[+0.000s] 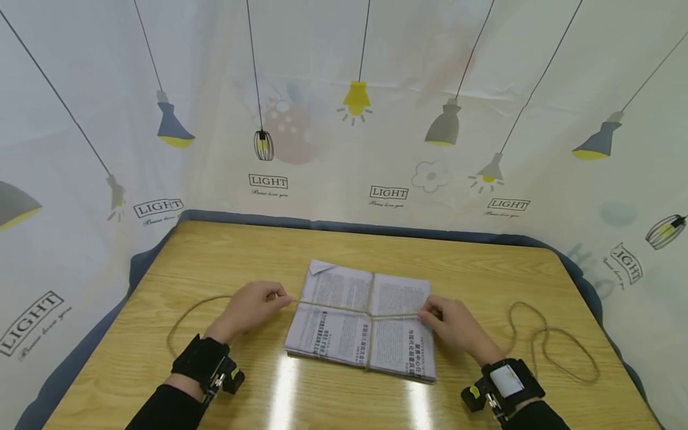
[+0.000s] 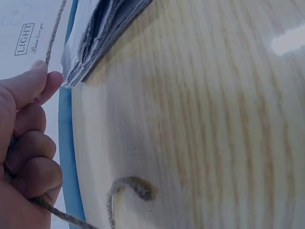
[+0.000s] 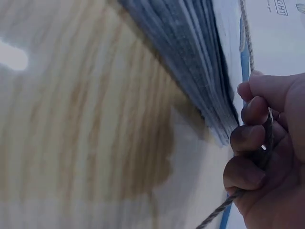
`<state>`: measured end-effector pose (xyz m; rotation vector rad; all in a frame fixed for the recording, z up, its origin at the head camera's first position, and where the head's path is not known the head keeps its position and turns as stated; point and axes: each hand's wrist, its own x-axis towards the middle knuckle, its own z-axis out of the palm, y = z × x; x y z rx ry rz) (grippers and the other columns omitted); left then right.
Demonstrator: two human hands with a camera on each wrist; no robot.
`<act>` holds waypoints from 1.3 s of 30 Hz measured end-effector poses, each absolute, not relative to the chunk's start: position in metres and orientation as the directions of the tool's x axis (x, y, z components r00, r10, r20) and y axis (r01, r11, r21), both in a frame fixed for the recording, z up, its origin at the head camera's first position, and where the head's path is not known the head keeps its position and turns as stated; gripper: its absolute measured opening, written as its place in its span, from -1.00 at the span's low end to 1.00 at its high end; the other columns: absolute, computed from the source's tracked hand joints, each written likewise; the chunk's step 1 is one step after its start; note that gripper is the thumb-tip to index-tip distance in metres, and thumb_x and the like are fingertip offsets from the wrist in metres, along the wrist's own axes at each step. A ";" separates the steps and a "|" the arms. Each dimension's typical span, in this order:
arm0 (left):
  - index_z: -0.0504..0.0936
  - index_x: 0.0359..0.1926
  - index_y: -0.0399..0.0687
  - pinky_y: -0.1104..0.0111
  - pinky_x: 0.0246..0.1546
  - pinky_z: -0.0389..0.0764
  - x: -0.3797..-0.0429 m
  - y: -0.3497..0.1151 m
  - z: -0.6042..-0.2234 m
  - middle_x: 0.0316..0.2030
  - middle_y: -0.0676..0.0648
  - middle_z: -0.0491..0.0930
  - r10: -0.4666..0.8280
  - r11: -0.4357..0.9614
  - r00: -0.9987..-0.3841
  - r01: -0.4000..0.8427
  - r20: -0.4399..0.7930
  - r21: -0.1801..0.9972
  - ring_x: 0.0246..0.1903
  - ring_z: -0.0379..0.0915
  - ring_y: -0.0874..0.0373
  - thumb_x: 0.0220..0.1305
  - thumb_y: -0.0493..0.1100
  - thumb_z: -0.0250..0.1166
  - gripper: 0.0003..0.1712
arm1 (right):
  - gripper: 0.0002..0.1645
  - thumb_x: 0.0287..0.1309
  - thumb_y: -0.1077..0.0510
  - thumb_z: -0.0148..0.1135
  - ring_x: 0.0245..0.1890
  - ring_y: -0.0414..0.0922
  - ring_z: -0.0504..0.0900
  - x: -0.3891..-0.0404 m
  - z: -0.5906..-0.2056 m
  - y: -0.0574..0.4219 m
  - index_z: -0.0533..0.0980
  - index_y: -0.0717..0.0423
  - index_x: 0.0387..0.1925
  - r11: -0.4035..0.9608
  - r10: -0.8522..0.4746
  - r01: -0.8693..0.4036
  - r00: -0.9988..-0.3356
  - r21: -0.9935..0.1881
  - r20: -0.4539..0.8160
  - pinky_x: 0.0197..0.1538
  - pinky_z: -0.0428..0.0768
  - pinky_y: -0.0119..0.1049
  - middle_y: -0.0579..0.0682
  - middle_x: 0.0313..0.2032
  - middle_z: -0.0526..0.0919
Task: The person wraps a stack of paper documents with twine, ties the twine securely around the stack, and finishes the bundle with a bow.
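Observation:
A flat stack of folded newspapers (image 1: 338, 334) lies on the table, with a thin twine (image 1: 333, 307) crossed over its top, one strand running lengthwise and one across. At the left of the stack, my left hand (image 1: 251, 307) pinches one end of the twine between thumb and forefinger; its other fingers curl round the strand in the left wrist view. My right hand (image 1: 457, 325) pinches the other end at the stack's right edge, the twine passing through its curled fingers (image 3: 245, 174). Between both hands the twine runs straight across the papers, meeting the other strand near the middle.
Loose twine (image 1: 180, 319) curves over the table beside the left forearm. More twine (image 1: 570, 340) lies in loops at the right. The wooden table (image 1: 226, 251) ends at a lamp-print cloth (image 1: 333, 197) behind it. Each wrist wears a strapped camera (image 1: 233, 379).

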<state>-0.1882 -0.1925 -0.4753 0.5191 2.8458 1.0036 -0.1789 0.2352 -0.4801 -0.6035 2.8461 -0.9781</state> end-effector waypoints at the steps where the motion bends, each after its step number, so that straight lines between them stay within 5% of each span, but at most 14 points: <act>1: 0.63 -0.36 0.12 0.31 -0.47 0.29 -0.189 -0.192 -0.478 -0.46 0.12 0.51 0.341 0.732 -0.939 0.296 0.046 0.614 -0.58 0.24 0.20 0.33 0.07 0.20 -0.78 | -0.85 0.27 0.10 0.20 -0.51 -0.23 0.38 -0.179 -0.482 0.237 0.48 -0.05 -0.44 0.721 -0.382 -0.337 -0.922 -0.606 0.057 -0.43 0.36 -0.37 -0.16 -0.51 0.46; 16: 0.55 -0.44 0.11 0.37 -0.55 0.19 -0.193 -0.188 -0.492 -0.66 0.14 0.28 0.321 0.755 -0.937 0.341 0.137 0.560 -0.64 0.14 0.25 0.32 -0.01 0.22 -0.81 | -0.80 0.27 0.06 0.20 -0.52 -0.23 0.35 -0.173 -0.495 0.257 0.43 -0.06 -0.47 0.702 -0.354 -0.295 -0.934 -0.648 0.042 -0.45 0.30 -0.38 -0.15 -0.55 0.41; 23: 0.55 -0.46 0.11 0.36 -0.57 0.18 -0.196 -0.188 -0.497 -0.66 0.10 0.27 0.271 0.763 -0.959 0.268 0.087 0.587 -0.66 0.17 0.21 0.31 0.03 0.23 -0.78 | -0.81 0.25 0.06 0.21 -0.47 -0.20 0.38 -0.170 -0.493 0.253 0.45 -0.06 -0.47 0.698 -0.345 -0.270 -0.938 -0.663 0.020 -0.40 0.33 -0.36 -0.13 -0.51 0.44; 31: 0.57 -0.35 0.12 0.33 -0.56 0.21 -0.195 -0.179 -0.500 -0.66 0.08 0.32 0.275 0.799 -0.958 0.271 0.074 0.536 -0.66 0.19 0.19 0.37 -0.05 0.16 -0.86 | -0.78 0.22 0.13 0.23 -0.54 -0.23 0.34 -0.171 -0.478 0.240 0.42 -0.07 -0.52 0.804 -0.360 -0.295 -0.932 -0.517 -0.029 -0.43 0.31 -0.33 -0.17 -0.57 0.41; 39: 0.50 -0.43 0.03 0.29 -0.47 0.26 -0.198 -0.172 -0.493 -0.59 0.03 0.35 0.307 0.817 -0.952 0.260 -0.006 0.514 -0.56 0.25 0.16 0.35 -0.11 0.16 -0.82 | -0.93 0.14 0.20 0.28 -0.54 -0.19 0.38 -0.171 -0.465 0.232 0.61 0.02 -0.45 0.802 -0.317 -0.220 -0.945 -0.555 -0.083 -0.44 0.37 -0.29 -0.13 -0.55 0.50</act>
